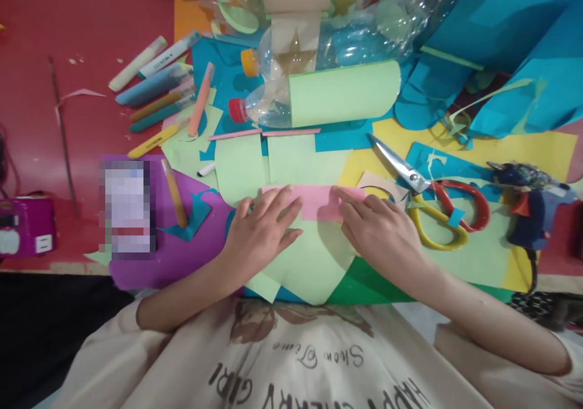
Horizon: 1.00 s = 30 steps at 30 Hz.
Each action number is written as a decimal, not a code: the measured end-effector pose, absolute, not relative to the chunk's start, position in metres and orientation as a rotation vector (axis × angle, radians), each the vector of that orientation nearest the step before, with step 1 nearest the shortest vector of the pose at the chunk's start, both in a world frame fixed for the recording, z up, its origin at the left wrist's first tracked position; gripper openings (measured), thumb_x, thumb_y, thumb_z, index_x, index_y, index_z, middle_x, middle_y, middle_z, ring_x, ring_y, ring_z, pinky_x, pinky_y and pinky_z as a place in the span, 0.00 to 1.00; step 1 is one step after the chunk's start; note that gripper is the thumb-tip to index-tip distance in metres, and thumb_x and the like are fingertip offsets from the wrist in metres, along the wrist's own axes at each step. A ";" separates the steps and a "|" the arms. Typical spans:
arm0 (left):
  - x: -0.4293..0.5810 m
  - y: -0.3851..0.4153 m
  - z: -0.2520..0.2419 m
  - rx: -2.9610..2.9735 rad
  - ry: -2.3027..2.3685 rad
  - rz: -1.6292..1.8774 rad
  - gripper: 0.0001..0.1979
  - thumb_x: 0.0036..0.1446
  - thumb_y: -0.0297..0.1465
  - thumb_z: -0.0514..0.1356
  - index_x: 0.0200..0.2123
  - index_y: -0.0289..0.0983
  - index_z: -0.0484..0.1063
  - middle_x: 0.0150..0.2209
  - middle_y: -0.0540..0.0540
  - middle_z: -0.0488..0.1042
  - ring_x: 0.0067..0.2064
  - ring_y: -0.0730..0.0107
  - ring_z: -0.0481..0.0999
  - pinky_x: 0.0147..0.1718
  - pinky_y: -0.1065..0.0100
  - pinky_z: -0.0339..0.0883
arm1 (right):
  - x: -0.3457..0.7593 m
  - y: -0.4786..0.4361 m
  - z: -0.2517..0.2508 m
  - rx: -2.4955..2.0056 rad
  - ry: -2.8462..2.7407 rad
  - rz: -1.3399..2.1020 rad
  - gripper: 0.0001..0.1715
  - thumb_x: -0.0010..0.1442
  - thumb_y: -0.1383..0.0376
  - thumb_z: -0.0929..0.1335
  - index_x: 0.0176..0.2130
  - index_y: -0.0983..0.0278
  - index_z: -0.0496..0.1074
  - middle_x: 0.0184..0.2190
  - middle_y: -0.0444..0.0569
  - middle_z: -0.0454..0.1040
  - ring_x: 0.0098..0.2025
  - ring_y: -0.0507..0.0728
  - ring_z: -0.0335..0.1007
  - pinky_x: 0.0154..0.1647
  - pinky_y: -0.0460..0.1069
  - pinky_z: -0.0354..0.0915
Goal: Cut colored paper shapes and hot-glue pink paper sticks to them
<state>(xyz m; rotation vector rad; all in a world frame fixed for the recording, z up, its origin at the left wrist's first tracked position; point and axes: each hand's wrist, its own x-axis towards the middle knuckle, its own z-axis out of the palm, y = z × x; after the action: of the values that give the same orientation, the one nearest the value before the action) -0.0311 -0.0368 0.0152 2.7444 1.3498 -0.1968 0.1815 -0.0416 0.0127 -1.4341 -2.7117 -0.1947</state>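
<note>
Pink strip: it lay crosswise on a pale green sheet point(319, 251), between the two hands; its middle point(316, 204) showed uncovered, while fingers covered parts of both ends.
Left hand point(262, 230): palm down, fingers loosely spread, their tips resting on the strip's left part; nothing was gripped.
Right hand point(385, 227): index finger stretched onto the strip's right part, other fingers bent; I could not tell whether the bent fingers held anything.
Strip's far edge: just beside two pale green pieces point(239, 163) point(294, 160) topped with narrow pink bands, leaving little room ahead.
Sheet's near edge: it tapered to a rounded tip close to the person's shirt point(291, 360), with a green sheet point(378, 281) showing on the right.
Right side: open scissors point(414, 179) sat just beyond the right hand, handles crowding it; a glue gun point(531, 215) lay farther right.
Left side: a purple sheet point(191, 266) reached under the left forearm, giving the widest room near the hands; a brown marker point(175, 193) and a blurred phone-like rectangle point(127, 209) lay on it.
Far side: a red-capped bottle point(268, 107), wrapped in pale green, lay sideways beyond the banded pieces.
Far left: red tabletop point(31, 93) stretched beyond a cluster of markers point(155, 93).
</note>
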 end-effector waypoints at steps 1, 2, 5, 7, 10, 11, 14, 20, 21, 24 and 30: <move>-0.034 -0.037 0.017 2.739 1.368 -0.204 0.20 0.67 0.38 0.45 0.57 0.44 0.65 0.61 0.46 0.65 0.58 0.60 0.68 0.45 0.56 0.64 | 0.185 -0.043 0.013 -1.455 -2.706 -0.194 0.15 0.58 0.74 0.62 0.43 0.72 0.73 0.38 0.52 0.80 0.28 0.56 0.67 0.26 0.51 0.63; -0.036 -0.038 0.018 2.732 1.385 -0.217 0.20 0.66 0.38 0.46 0.57 0.44 0.65 0.61 0.46 0.65 0.58 0.59 0.68 0.44 0.56 0.64 | 0.188 -0.043 0.014 -1.479 -2.707 -0.187 0.15 0.59 0.74 0.61 0.42 0.71 0.73 0.37 0.53 0.81 0.26 0.55 0.67 0.25 0.50 0.62; -0.044 -0.039 0.021 2.721 1.425 -0.263 0.20 0.66 0.37 0.46 0.58 0.43 0.65 0.61 0.46 0.64 0.57 0.56 0.68 0.44 0.54 0.64 | 0.196 -0.047 0.016 -1.528 -2.730 -0.161 0.13 0.60 0.73 0.60 0.35 0.68 0.73 0.43 0.52 0.80 0.24 0.53 0.68 0.24 0.49 0.60; -0.049 -0.039 0.022 2.729 1.455 -0.287 0.20 0.66 0.37 0.46 0.58 0.43 0.65 0.61 0.46 0.65 0.56 0.55 0.69 0.44 0.54 0.64 | 0.200 -0.049 0.017 -1.558 -2.723 -0.156 0.13 0.60 0.73 0.60 0.32 0.67 0.72 0.46 0.52 0.78 0.23 0.51 0.68 0.22 0.49 0.59; -0.056 -0.040 0.020 2.732 1.495 -0.277 0.20 0.66 0.37 0.47 0.58 0.43 0.65 0.60 0.46 0.66 0.55 0.53 0.70 0.44 0.52 0.64 | 0.205 -0.051 0.016 -1.618 -2.686 -0.138 0.13 0.60 0.72 0.59 0.31 0.66 0.71 0.46 0.53 0.78 0.22 0.51 0.69 0.20 0.48 0.57; -0.058 -0.040 0.019 2.727 1.502 -0.264 0.20 0.65 0.37 0.48 0.58 0.43 0.65 0.60 0.45 0.66 0.55 0.52 0.70 0.44 0.52 0.64 | 0.207 -0.052 0.015 -1.629 -2.680 -0.129 0.13 0.61 0.72 0.59 0.32 0.67 0.71 0.45 0.54 0.79 0.22 0.51 0.69 0.20 0.48 0.57; -0.063 -0.041 0.017 2.722 1.493 -0.232 0.20 0.64 0.36 0.50 0.58 0.43 0.65 0.60 0.44 0.66 0.55 0.52 0.69 0.43 0.52 0.64 | 0.211 -0.052 0.012 -1.630 -2.677 -0.118 0.14 0.62 0.71 0.59 0.32 0.67 0.71 0.44 0.54 0.79 0.23 0.51 0.71 0.20 0.47 0.58; -0.062 -0.039 0.018 2.792 1.448 -0.249 0.19 0.65 0.35 0.49 0.57 0.40 0.67 0.59 0.42 0.68 0.55 0.54 0.70 0.44 0.53 0.64 | 0.212 -0.055 0.014 -1.634 -2.569 0.009 0.13 0.63 0.71 0.59 0.37 0.66 0.71 0.42 0.53 0.80 0.24 0.52 0.74 0.18 0.46 0.58; -0.062 -0.039 0.019 2.795 1.429 -0.247 0.19 0.65 0.35 0.49 0.56 0.39 0.67 0.58 0.41 0.68 0.55 0.54 0.70 0.46 0.53 0.63 | 0.213 -0.057 0.017 -1.638 -2.526 0.052 0.11 0.62 0.71 0.60 0.38 0.66 0.71 0.45 0.54 0.79 0.24 0.52 0.74 0.19 0.46 0.60; -0.061 -0.034 0.025 2.782 1.389 -0.209 0.17 0.64 0.33 0.50 0.54 0.38 0.69 0.56 0.38 0.70 0.54 0.53 0.70 0.48 0.51 0.62 | 0.226 -0.062 0.025 -1.658 -2.365 0.023 0.07 0.60 0.70 0.64 0.39 0.66 0.70 0.45 0.57 0.78 0.30 0.54 0.77 0.28 0.46 0.68; -0.051 -0.009 0.026 2.811 1.349 -0.104 0.11 0.63 0.32 0.52 0.35 0.37 0.74 0.44 0.42 0.76 0.44 0.58 0.74 0.39 0.58 0.64 | 0.274 -0.070 0.026 -2.020 -2.336 -0.214 0.20 0.60 0.62 0.64 0.52 0.62 0.67 0.40 0.57 0.78 0.40 0.65 0.75 0.39 0.56 0.71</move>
<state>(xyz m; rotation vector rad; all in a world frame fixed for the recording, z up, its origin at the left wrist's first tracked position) -0.0507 -0.0087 0.0257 2.8108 1.3488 -0.1037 0.2744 -0.0701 0.0258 -2.0201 -2.3357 -0.2145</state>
